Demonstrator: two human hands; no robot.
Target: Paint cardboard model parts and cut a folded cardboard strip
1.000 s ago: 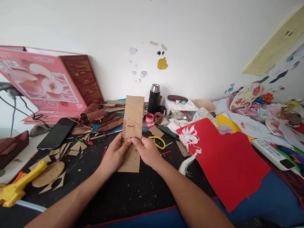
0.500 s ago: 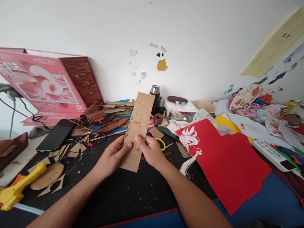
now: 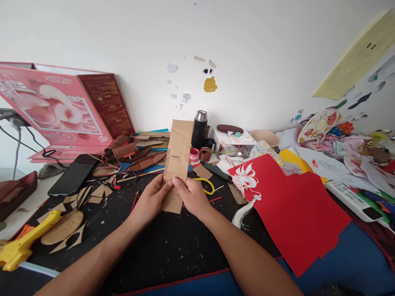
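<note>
Cardboard strip (image 3: 178, 152) less tilted now, left hand (image 3: 154, 195) nearer right hand (image 3: 193, 195)

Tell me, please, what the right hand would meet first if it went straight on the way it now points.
Holding the cardboard strip, the right hand would probably meet the left hand first, close ahead across it; depth behind the strip is unclear.
</note>
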